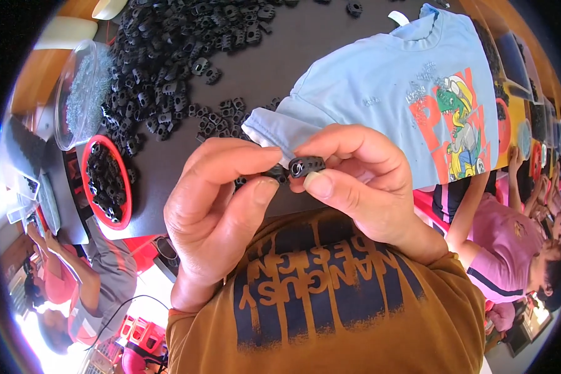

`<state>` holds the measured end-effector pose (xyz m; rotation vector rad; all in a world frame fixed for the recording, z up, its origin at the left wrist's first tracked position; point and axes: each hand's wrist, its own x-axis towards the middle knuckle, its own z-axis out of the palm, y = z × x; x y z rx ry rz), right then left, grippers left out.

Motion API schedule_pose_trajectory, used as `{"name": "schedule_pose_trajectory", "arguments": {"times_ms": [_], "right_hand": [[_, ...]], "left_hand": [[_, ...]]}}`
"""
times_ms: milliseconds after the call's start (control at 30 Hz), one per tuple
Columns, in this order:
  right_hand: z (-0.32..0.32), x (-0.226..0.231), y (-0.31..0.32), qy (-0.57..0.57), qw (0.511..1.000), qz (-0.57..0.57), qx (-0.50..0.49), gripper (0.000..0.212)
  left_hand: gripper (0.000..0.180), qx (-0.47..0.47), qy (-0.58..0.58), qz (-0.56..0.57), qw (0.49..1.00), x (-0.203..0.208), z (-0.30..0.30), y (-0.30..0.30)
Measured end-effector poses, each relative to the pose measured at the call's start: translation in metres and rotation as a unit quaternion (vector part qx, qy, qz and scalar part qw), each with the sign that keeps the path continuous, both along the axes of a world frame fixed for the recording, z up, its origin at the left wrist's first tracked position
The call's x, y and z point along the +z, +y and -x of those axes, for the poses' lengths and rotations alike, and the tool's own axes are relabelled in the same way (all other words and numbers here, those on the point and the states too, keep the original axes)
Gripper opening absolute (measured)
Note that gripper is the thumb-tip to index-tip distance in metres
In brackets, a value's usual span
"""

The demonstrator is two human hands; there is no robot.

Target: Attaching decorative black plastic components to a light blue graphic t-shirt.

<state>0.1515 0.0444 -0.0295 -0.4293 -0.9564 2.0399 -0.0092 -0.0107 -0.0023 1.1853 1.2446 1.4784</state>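
Above my lap, both hands meet in front of the table edge. The thumb and fingers of my right hand (364, 181) pinch a small black plastic clip piece (311, 164), with a shiny metal spring coil (297, 167) at its near end. Close beside it, my left hand (221, 202) has thumb and forefinger closed around another dark clip piece (275, 172), mostly hidden by the fingers. Beyond my hands lie loose black clip pieces (221, 118). A light blue T-shirt (355, 81) is spread on the table, its sleeve just behind my fingers.
A big heap of black clip pieces (162, 56) covers the table's far left. A red-rimmed bowl (129, 193) of black pieces and a clear tub (61, 112) of small shiny springs stand at the left. Co-workers sit on both sides, one in a pink shirt (502, 243).
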Motion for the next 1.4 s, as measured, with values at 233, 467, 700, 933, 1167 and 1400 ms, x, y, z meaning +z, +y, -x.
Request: {"name": "schedule_pose_trajectory", "arguments": {"times_ms": [233, 467, 700, 933, 1167, 1400], "right_hand": [[-0.002, -0.002, 0.0, -0.013, 1.0, -0.018, -0.001, 0.024], [-0.007, -0.004, 0.009, -0.128, 0.973, -0.185, -0.057, 0.014], [-0.014, 0.004, 0.015, -0.204, 0.934, -0.285, -0.073, 0.014], [-0.021, 0.005, 0.017, -0.179, 0.945, -0.273, -0.034, 0.013], [-0.021, 0.002, 0.011, -0.221, 0.922, -0.31, -0.071, 0.012], [-0.022, 0.003, 0.01, -0.212, 0.941, -0.253, -0.077, 0.012]], "left_hand": [[0.023, -0.012, 0.106, 0.02, 0.994, 0.007, 0.002, 0.004], [0.026, -0.011, 0.162, 0.015, 0.987, 0.011, -0.001, 0.007], [0.027, -0.06, 0.302, -0.04, 0.951, 0.022, 0.001, 0.012], [0.025, -0.119, 0.256, 0.001, 0.959, 0.024, 0.005, 0.015], [0.025, -0.172, 0.322, -0.057, 0.929, 0.019, 0.003, 0.025], [0.025, -0.07, 0.205, 0.069, 0.974, 0.013, -0.003, 0.015]]}}
